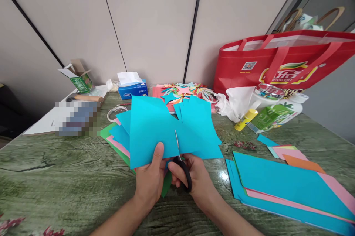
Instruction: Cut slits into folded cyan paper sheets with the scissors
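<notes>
My left hand [149, 180] grips a blue sheet of paper [148, 129], its thumb lying on top near the lower edge. In my right hand [198, 177] are scissors with black handles [188, 177]. One silver blade shows on top of the blue paper, at a cut that splits the sheet towards its far edge. The part right of the cut spreads out over my right fingers. Under the sheet lie more blue, pink and green papers [111, 132], partly hidden. The lower blade is out of sight.
Stacked coloured paper [288, 180] lies at the right. Behind are a yellow glue stick [246, 119], a red bag [244, 69], a blue tissue pack [133, 91], a tape roll [113, 114], folded paper stars [184, 91] and a green box [81, 82].
</notes>
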`<state>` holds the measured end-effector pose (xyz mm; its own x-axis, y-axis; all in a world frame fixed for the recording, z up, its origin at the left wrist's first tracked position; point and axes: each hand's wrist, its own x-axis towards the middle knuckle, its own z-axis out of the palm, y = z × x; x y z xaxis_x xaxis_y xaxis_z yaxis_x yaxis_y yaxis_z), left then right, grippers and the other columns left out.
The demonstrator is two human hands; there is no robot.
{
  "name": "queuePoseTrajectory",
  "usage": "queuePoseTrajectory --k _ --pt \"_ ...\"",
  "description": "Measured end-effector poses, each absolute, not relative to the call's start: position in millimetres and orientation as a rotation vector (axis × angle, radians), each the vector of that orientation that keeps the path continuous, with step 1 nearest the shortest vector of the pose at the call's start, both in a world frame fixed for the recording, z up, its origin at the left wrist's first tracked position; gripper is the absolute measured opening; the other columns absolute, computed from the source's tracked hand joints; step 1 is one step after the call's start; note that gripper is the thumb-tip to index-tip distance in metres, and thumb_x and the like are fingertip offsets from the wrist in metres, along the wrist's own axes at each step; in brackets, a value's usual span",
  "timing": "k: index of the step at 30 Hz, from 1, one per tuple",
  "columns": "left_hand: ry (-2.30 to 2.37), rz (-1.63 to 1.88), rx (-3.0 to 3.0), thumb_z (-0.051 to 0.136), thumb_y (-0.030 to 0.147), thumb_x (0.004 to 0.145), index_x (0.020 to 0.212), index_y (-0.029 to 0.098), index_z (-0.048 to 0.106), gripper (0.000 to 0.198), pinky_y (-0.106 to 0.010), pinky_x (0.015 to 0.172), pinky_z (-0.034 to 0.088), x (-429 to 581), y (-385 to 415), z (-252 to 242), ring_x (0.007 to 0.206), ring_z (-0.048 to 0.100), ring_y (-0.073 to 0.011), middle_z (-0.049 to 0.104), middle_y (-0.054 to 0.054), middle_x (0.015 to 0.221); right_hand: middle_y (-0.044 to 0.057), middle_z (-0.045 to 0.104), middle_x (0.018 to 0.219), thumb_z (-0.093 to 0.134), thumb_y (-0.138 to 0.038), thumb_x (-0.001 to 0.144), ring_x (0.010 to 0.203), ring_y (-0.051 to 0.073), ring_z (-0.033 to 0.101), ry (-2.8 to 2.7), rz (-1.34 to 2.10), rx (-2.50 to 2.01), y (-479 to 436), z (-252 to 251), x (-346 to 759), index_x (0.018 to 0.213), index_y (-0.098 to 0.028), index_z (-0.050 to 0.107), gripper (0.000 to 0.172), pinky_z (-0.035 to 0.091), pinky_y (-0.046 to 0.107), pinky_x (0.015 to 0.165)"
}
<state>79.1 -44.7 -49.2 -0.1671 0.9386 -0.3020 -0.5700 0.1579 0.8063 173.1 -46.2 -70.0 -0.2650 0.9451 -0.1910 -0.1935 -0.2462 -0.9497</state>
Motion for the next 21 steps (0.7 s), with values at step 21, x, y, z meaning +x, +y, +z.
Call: queuePoseTrajectory --k 21 --pt "1.054 1.018 0.634 0.070 0.014 0.061 0.112 0.021 0.053 0.055 -0.046 0.077 0.051 -13 9 -33 0.095 0.059 -0.0327 0.065 -0.011 0.106 -0.004 0.054 0.048 0.068 -0.039 0.062 0.040 0.007 0.046 -1.094 1.929 -1.025 -39 -74 183 0.075 -0.013 0.054 0.032 0.041 0.023 0.044"
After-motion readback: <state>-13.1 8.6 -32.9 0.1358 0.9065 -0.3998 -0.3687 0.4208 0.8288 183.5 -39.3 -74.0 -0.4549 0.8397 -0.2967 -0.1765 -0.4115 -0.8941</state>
